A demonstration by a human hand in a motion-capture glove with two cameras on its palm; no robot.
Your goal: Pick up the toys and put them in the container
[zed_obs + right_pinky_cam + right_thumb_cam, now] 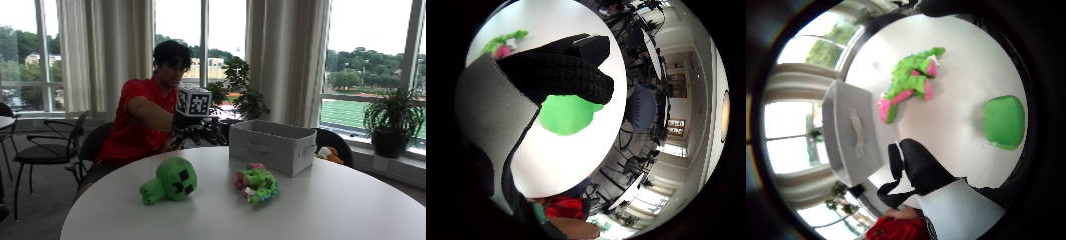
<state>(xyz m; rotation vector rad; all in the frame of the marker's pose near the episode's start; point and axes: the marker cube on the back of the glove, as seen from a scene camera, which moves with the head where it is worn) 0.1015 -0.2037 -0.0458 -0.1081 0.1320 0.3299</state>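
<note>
A green blocky plush lies on the round white table, left of a green and pink dragon plush. Behind them a grey fabric bin stands open-topped near the far edge. My gloved right hand hovers above the table's far side, left of the bin, and holds nothing. In the palm views its fingers hang loosely curled over the green plush. The dragon lies beside the bin, and the green plush sits farther off.
A black chair stands left of the person. An orange soft toy sits on a seat behind the bin. A potted plant stands on the sill at the right. Windows and curtains lie behind.
</note>
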